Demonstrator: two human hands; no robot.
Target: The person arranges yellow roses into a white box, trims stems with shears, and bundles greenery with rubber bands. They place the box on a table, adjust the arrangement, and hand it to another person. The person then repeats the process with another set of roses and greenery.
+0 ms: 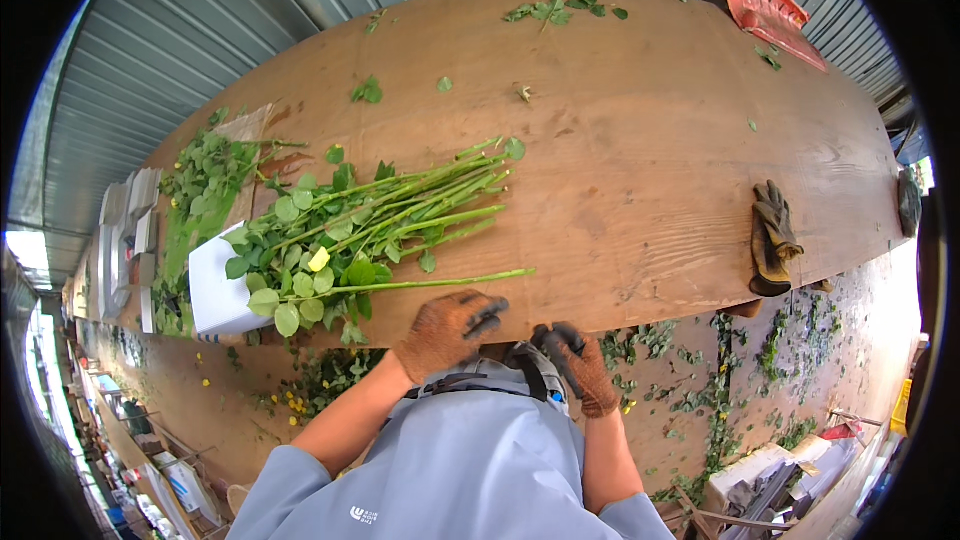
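My left hand (452, 331), in a brown work glove with dark fingertips, hovers by the table's near edge. Its fingers are loosely bent and a little apart, with nothing visible in them. My right hand (582, 367), gloved the same way, is close to my waist beside a dark strap (540, 372). Those fingers are curled in, and whatever they may hold is hidden. Beyond my left hand lies a bunch of roses (400, 215), green stems pointing right. Yellow blooms peek from the leaves, and a white wrapper (222, 285) covers the left end. One stem (450, 280) lies nearest me, apart from the rest.
The wooden table (640, 160) carries loose leaves (545, 11), a pair of work gloves (772, 240) at right and a red dustpan (770, 10) at the far right. More leafy stems (205, 180) and white boxes (125, 230) are left. Leaves litter the floor (780, 350).
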